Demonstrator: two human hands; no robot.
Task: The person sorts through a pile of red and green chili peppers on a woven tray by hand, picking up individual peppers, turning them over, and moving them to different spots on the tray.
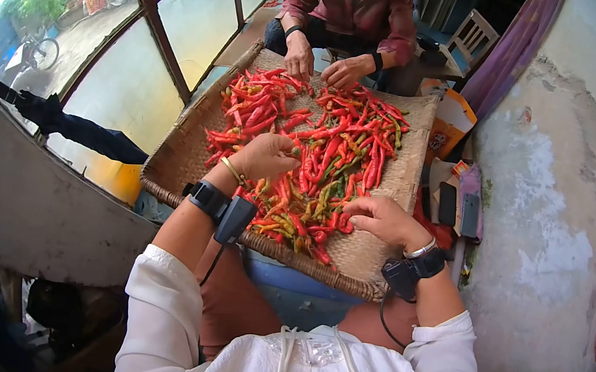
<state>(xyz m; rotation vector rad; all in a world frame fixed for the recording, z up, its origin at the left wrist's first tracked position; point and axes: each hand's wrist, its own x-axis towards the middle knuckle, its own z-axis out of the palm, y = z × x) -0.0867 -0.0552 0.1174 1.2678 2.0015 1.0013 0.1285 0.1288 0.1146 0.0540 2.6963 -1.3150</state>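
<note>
A shallow woven basket tray holds a spread of red chili peppers, with some green and yellowish ones among them. Over the left part of the pile, my left hand is closed, thumb against the fingers. A small green bit shows at its fingertips, too small to name surely. My right hand is low over the tray's right side, fingers bent and pinched at a red chili pepper by the pile's edge. Both wrists wear bracelets and strapped black devices.
Across the tray, another person's hands work at the far peppers. A folded black umbrella lies along the window ledge at left. Phones and an orange bag sit at right, beside the wall. A wooden chair stands behind.
</note>
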